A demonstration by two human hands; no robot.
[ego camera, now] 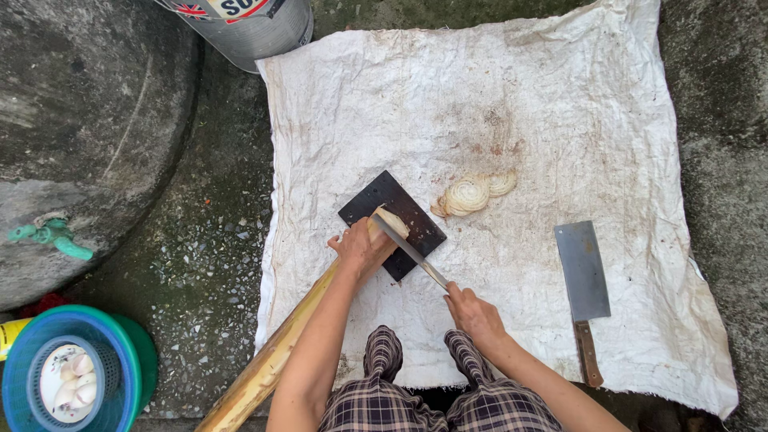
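My left hand (360, 246) grips a long pale banana stem (272, 356) near its cut end, which rests on a small dark cutting board (388, 202). My right hand (472, 310) holds a thin knife (406, 246), whose blade lies across the stem's tip on the board. A few round, ringed slices (472, 192) lie on the white sack cloth (520, 104) just beyond the board. The stem runs down to the lower left, off the cloth.
A cleaver (582, 276) with a wooden handle lies on the cloth at the right. A blue basket (24, 376) holding pale slices sits at the lower left, a metal drum (256, 28) at the top, a big concrete tank (80, 120) with a green tap at the left.
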